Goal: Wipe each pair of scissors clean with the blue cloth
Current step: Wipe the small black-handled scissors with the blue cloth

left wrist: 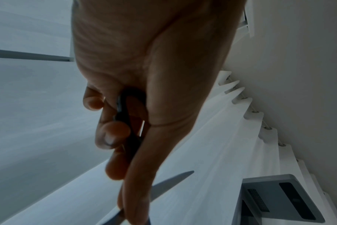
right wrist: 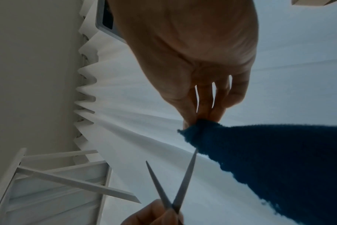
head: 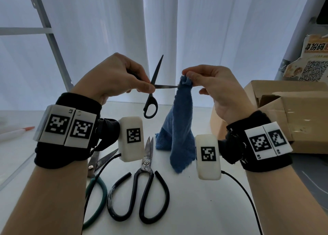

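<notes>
My left hand (head: 124, 78) holds a small pair of black-handled scissors (head: 153, 92) in the air, spread wide open, fingers curled round one handle (left wrist: 125, 109) and the pivot. One blade points up; the other runs right into the blue cloth (head: 179, 124). My right hand (head: 204, 80) pinches the cloth's top (right wrist: 200, 127) around that blade's tip, and the rest hangs down to the white table (head: 204, 208). On the table lie large black-handled scissors (head: 143, 186) and green-handled scissors (head: 96, 179), partly hidden by my left wrist.
A cardboard box (head: 276, 115) stands on the table at the right. A white pen with an orange tip (head: 16, 131) lies at the left. White curtains (head: 159, 30) hang behind, with a metal frame (head: 46, 30) at the left. Cables trail from both wrist cameras.
</notes>
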`<state>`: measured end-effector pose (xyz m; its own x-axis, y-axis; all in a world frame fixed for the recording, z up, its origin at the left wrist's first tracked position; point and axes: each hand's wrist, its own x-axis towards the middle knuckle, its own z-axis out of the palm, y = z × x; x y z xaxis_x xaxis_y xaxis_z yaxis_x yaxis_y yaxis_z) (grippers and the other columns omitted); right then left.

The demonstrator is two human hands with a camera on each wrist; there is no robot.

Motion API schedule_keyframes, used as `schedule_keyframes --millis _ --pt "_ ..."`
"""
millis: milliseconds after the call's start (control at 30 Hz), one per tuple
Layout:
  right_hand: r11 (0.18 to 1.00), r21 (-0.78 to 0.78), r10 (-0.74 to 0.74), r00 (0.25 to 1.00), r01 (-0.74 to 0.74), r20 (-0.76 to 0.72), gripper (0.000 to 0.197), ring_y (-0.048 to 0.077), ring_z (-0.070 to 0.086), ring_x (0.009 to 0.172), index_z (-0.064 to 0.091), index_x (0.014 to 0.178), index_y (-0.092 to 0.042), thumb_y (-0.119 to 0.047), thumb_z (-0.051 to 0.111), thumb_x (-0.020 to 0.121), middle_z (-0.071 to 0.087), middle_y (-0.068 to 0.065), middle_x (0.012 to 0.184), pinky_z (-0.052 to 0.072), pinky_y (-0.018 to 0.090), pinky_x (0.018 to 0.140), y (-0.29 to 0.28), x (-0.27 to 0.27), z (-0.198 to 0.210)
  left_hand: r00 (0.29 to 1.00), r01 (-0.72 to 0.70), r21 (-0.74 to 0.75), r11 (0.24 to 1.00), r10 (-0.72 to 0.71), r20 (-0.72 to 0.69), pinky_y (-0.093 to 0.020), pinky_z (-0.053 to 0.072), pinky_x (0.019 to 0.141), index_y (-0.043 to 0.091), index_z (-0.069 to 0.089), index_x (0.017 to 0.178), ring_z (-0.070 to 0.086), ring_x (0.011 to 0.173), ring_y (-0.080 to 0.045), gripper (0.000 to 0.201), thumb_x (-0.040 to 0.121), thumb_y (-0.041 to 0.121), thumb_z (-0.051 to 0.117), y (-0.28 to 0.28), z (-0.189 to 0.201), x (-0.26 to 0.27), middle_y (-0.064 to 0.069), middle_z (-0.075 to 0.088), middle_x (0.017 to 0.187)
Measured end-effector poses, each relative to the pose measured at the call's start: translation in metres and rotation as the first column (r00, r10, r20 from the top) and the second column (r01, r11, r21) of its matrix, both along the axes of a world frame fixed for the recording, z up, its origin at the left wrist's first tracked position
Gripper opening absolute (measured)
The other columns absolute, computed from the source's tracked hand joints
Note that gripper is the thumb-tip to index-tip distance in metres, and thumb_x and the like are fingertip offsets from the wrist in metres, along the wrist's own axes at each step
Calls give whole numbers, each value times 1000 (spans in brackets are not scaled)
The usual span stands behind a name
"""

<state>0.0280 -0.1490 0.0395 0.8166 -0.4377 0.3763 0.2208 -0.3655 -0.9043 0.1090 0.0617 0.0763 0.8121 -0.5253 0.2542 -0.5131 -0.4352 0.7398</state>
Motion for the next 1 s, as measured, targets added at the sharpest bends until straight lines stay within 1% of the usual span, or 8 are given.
schedule_keyframes --millis 133,267,367,433,567,700,900,1000 --pt "995 -93 -34 997 28 -63 22 4 63 64 76 92 -16 -5 57 97 73 -2 78 46 16 54 -5 5 -7 1000 -26 -12 1000 26 -4 -21 38 63 14 76 74 44 55 -4 11 73 21 85 5 1 2 13 55 46" --pt "987 -158 -49 984 23 -168 27 17 70 70 77 91 -10 3 53 95 72 4 80 56 21 64 -8 15 -21 999 -40 -14 999 40 -9 -21 38 62 15 76 75 44 58 -7 12 74 22 85 6 2 1 14 55 45" --pt "995 -86 30 969 -53 -244 24 26 73 91 69 109 -7 7 58 92 70 12 104 61 27 77 -8 20 -29 999 -43 -15 999 43 -14 -21 38 63 16 76 74 44 59 -7 12 74 23 85 5 2 0 14 55 45" --pt "991 -121 18 959 -54 -283 34 24 68 101 59 115 -15 1 68 87 61 8 116 60 35 86 -8 24 -35 999 -47 -17 999 47 -16 -21 38 63 16 75 74 44 59 -8 12 75 23 84 5 2 0 14 54 44" --pt "944 -327 -77 936 -43 -345 17 25 64 103 67 91 -19 -21 80 81 60 8 116 59 39 87 -4 25 -39 999 -51 -21 998 51 -18 -18 36 59 15 75 76 44 59 -7 12 76 24 83 4 3 -1 14 53 42" --pt "850 -289 157 735 -441 -660 23 16 70 83 76 93 -9 -32 72 89 75 7 94 59 26 72 8 21 -40 998 -56 -26 998 55 -21 -18 35 57 16 75 76 44 58 -7 13 76 25 83 4 3 -2 14 54 43" --pt "727 -263 137 510 -634 -849 25 20 66 103 75 113 -24 -34 55 101 63 -2 123 62 32 77 23 25 -51 998 -52 -30 998 51 -29 -20 35 59 15 74 76 44 60 -8 13 77 25 82 4 5 -3 15 52 41" --pt "647 -273 77 417 -712 -906 27 18 66 105 69 123 -33 -33 51 103 59 -6 125 61 35 84 28 27 -56 998 -51 -30 998 50 -30 -20 36 61 15 74 76 44 61 -9 13 77 25 82 3 5 -3 15 52 41"
